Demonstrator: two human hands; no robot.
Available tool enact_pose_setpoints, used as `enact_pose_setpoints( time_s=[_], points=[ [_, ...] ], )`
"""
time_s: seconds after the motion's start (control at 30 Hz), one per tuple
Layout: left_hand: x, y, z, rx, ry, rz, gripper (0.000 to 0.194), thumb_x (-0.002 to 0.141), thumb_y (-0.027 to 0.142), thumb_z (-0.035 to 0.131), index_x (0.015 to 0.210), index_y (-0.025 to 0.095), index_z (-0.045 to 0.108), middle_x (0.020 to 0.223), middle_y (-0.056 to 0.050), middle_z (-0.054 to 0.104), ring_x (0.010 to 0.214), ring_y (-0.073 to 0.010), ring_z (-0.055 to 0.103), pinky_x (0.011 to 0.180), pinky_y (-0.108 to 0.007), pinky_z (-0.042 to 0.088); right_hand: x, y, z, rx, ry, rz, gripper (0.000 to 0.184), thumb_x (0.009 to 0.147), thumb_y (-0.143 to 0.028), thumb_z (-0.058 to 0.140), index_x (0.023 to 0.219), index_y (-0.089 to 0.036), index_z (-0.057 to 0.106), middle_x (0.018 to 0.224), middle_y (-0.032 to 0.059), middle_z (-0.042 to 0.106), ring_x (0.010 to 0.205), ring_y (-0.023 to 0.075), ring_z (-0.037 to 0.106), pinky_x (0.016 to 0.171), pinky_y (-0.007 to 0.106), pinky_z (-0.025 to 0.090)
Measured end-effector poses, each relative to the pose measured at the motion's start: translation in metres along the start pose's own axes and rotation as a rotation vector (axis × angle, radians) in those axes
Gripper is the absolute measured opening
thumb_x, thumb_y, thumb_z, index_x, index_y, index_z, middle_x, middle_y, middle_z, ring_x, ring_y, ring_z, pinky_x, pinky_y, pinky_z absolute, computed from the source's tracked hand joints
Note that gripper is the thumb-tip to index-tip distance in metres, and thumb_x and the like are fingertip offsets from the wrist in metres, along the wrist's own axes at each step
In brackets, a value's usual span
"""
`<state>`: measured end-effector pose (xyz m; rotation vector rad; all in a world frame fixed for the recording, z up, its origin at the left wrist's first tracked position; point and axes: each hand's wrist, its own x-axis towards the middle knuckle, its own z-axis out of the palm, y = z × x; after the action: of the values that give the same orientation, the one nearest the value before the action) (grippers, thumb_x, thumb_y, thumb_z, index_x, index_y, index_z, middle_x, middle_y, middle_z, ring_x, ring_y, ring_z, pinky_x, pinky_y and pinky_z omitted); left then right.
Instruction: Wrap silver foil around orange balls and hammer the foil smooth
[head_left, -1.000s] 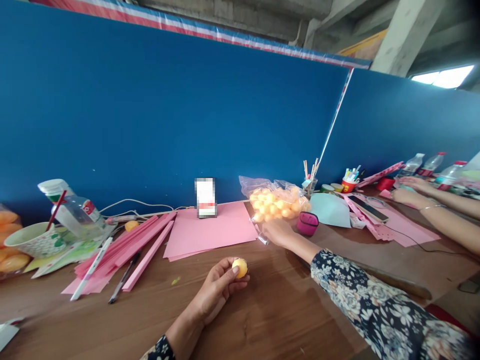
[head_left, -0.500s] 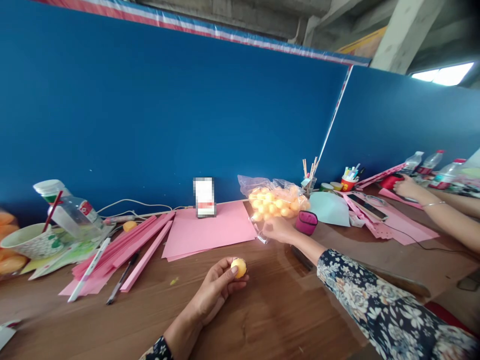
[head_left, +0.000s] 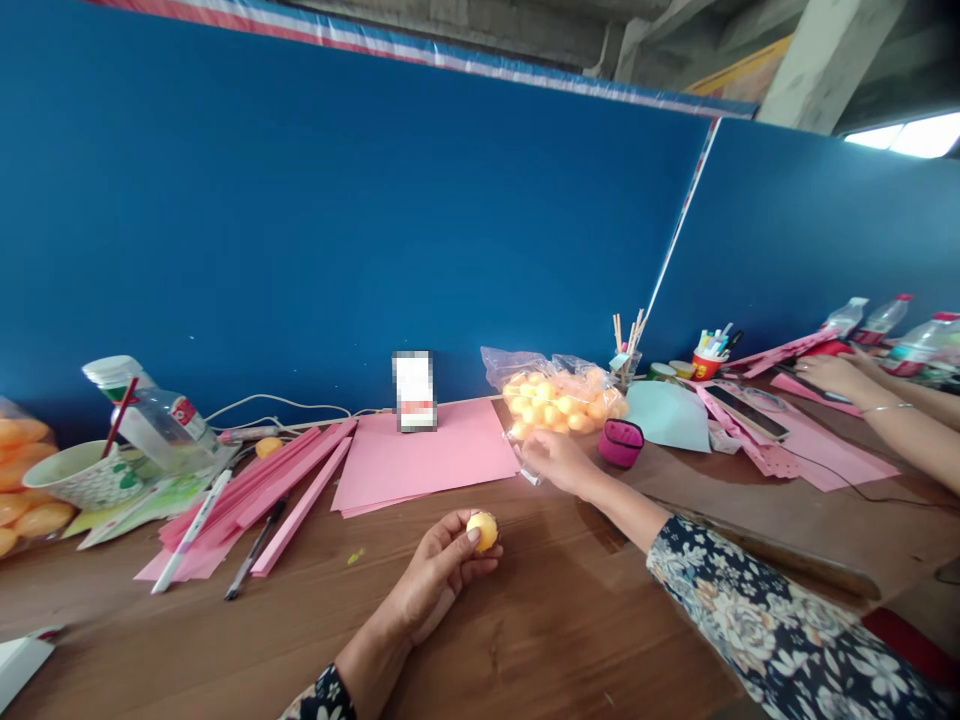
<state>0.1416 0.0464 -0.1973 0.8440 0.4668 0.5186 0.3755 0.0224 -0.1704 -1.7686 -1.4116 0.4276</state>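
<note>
My left hand is closed around a small yellow-orange ball, which looks like a table-tennis ball. It holds the ball just above the brown table, its thumb across the near side. Farther off, my right hand reaches to the front left edge of a clear plastic bag full of similar balls. Its fingers are bent together; what they grip, if anything, is hidden. A small shiny whitish piece shows just below the fingertips. To the right of this hand sits a magenta pouch.
Pink sheets lie behind my left hand, under a phone-like object. Pink strips, pens, a paper cup and a bottle crowd the left. A co-worker's hands are at the far right, beyond a phone.
The view has swung slightly left. Both my hands stay nearly in place, the left with the ball, the right at the bag. The co-worker's hand now has a dark flat object beside it.
</note>
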Motion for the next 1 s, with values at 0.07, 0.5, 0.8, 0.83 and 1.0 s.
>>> enact_pose_setpoints(
  time_s=[0.07, 0.5, 0.8, 0.83, 1.0],
  points=[
    [0.000, 0.000, 0.000, -0.016, 0.011, -0.008, 0.025, 0.071, 0.026, 0.068, 0.093, 0.015, 0.061, 0.090, -0.008, 0.066, 0.079, -0.0184, 0.064, 0.071, -0.028, 0.049, -0.008, -0.009, 0.009, 0.093, -0.046, -0.012, 0.014, 0.076, -0.030, 0.052, 0.076, -0.016, 0.055, 0.063, -0.0009, 0.058, 0.058, 0.0129, 0.056, 0.055, 0.025, 0.043],
    [0.005, 0.002, -0.007, -0.103, 0.026, 0.121, 0.025, 0.076, 0.019, 0.063, 0.102, 0.018, 0.060, 0.109, -0.006, 0.061, 0.095, -0.0158, 0.059, 0.086, -0.029, 0.046, -0.034, -0.043, 0.059, 0.674, -0.057, 0.058, 0.014, 0.078, -0.031, 0.057, 0.077, -0.018, 0.053, 0.074, -0.0007, 0.057, 0.069, 0.0131, 0.058, 0.061, 0.025, 0.047],
    [0.008, 0.002, -0.012, -0.165, 0.070, 0.097, 0.048, 0.077, 0.022, 0.063, 0.123, 0.024, 0.049, 0.105, -0.007, 0.065, 0.090, -0.0166, 0.063, 0.086, -0.031, 0.046, -0.037, -0.022, 0.069, 0.676, -0.017, 0.065, 0.010, 0.078, -0.030, 0.054, 0.080, -0.021, 0.050, 0.066, -0.0030, 0.053, 0.058, 0.0116, 0.051, 0.055, 0.024, 0.044],
    [0.008, 0.002, -0.012, -0.167, 0.068, 0.094, 0.050, 0.078, 0.022, 0.062, 0.125, 0.025, 0.046, 0.104, -0.007, 0.065, 0.090, -0.0162, 0.063, 0.085, -0.031, 0.046, -0.038, -0.022, 0.070, 0.680, -0.017, 0.065, 0.011, 0.079, -0.032, 0.054, 0.080, -0.021, 0.050, 0.065, -0.0033, 0.052, 0.057, 0.0116, 0.050, 0.054, 0.024, 0.044],
    [0.011, 0.001, -0.014, -0.191, 0.102, 0.110, 0.045, 0.076, 0.022, 0.063, 0.119, 0.023, 0.051, 0.107, -0.007, 0.064, 0.094, -0.0163, 0.061, 0.088, -0.031, 0.044, -0.043, -0.025, 0.076, 0.720, -0.022, 0.066, 0.016, 0.079, -0.037, 0.055, 0.080, -0.021, 0.052, 0.070, -0.0013, 0.055, 0.060, 0.0127, 0.053, 0.057, 0.026, 0.046]
  ],
)
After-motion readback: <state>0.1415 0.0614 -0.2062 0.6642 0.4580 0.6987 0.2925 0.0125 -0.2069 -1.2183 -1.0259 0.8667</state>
